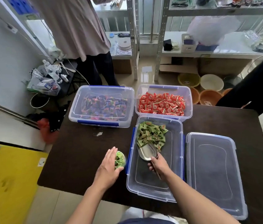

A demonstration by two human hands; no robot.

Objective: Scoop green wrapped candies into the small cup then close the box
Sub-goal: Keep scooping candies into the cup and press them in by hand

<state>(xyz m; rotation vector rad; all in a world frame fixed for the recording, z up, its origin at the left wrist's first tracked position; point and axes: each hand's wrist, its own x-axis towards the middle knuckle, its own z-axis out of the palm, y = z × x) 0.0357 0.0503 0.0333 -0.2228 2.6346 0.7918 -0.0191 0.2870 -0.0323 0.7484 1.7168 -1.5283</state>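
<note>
A clear plastic box (174,175) with blue latches stands open on the dark table, with green wrapped candies (151,134) heaped at its far end. My right hand (159,164) holds a metal scoop (146,152) inside the box, its empty bowl resting at the near edge of the candy heap. A small clear cup (120,159) with green candies in it stands on the table just left of the box, and my left hand (108,167) is wrapped around its left side. The box's clear lid (214,172) lies flat to the right of the box.
Behind are a lidded box of multicoloured candies (102,105) and an open box of red candies (162,103). A person stands beyond the table at far left (72,29); another dark-clad figure is at the right edge (253,92). Metal shelving and floor basins lie further back.
</note>
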